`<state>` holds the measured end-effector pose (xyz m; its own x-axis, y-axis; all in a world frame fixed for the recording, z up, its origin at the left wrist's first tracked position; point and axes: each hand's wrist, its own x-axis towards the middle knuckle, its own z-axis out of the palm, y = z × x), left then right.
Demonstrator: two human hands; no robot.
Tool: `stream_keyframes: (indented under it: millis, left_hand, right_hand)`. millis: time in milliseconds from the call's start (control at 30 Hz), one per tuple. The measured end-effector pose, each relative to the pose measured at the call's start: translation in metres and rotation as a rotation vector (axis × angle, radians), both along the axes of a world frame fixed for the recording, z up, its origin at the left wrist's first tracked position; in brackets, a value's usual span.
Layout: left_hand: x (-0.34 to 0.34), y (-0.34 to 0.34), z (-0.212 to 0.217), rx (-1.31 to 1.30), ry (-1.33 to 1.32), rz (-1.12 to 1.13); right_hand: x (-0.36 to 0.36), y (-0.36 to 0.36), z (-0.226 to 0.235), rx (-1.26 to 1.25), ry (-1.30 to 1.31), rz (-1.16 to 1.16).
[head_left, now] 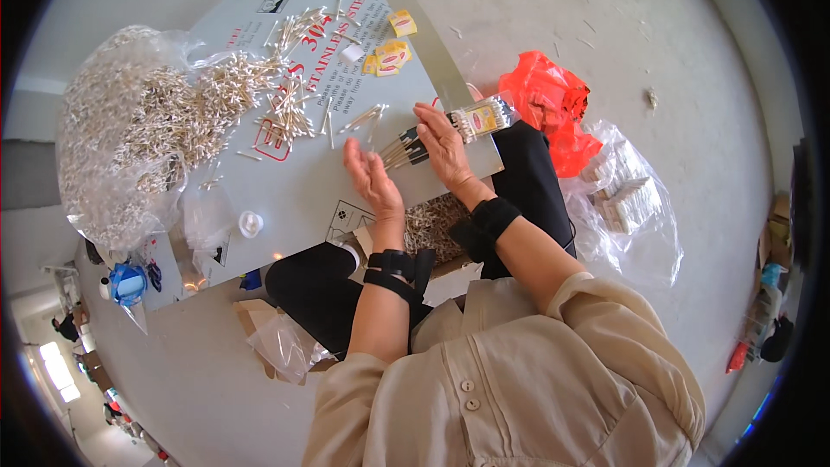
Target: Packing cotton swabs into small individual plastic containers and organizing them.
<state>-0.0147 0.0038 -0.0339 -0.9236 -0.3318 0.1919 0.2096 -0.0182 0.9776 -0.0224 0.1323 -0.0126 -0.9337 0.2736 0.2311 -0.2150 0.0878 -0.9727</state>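
Note:
A slim clear pack of cotton swabs (484,118) with a yellow label lies across the right corner of the metal-sheet tabletop (294,182). From its left end stick out wooden swab sticks (400,152) over a dark strip. My right hand (446,156) lies across the middle of this pack, fingers stretched out and flat. Just left of the stick ends, my left hand (375,183) is held on edge with its fingers extended and its palm turned toward them. Whether its fingers touch the sticks I cannot tell. A few loose swabs (367,118) lie just beyond the left hand.
At the left a big clear bag (121,138) spills swabs onto the table. Yellow labels (389,58) and a white round lid (251,224) lie there too. A box of swabs (432,227) sits below the edge. Right on the floor are a red bag (549,104) and a clear bag of packs (627,207).

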Motion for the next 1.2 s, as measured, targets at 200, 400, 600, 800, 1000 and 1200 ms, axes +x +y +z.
stream_keyframes:
  millis: [200, 400, 600, 800, 1000, 1200]
  left_hand:
    - [-0.022, -0.007, 0.009, -0.556, 0.003, 0.109]
    - [-0.046, -0.023, 0.02, -1.089, -0.03, -0.009]
    - [-0.039, -0.029, 0.028, -1.052, 0.091, -0.132]
    - [-0.068, -0.037, 0.041, -1.215, -0.005, -0.047]
    - [-0.066, -0.039, 0.037, -1.167, -0.082, -0.433]
    - [-0.023, -0.015, 0.029, -1.314, 0.113, -0.259]
  right_hand:
    - [0.004, -0.009, -0.003, -0.128, -0.087, 0.06]
    - [0.003, -0.01, -0.005, -0.221, -0.11, 0.104]
    - [0.007, -0.01, -0.001, -0.206, -0.108, 0.057]
    - [0.004, -0.009, -0.004, -0.22, -0.089, 0.033]
    - [0.001, -0.007, -0.011, -0.348, -0.137, 0.019]
    - [0.001, -0.009, -0.012, -0.374, -0.075, -0.024]
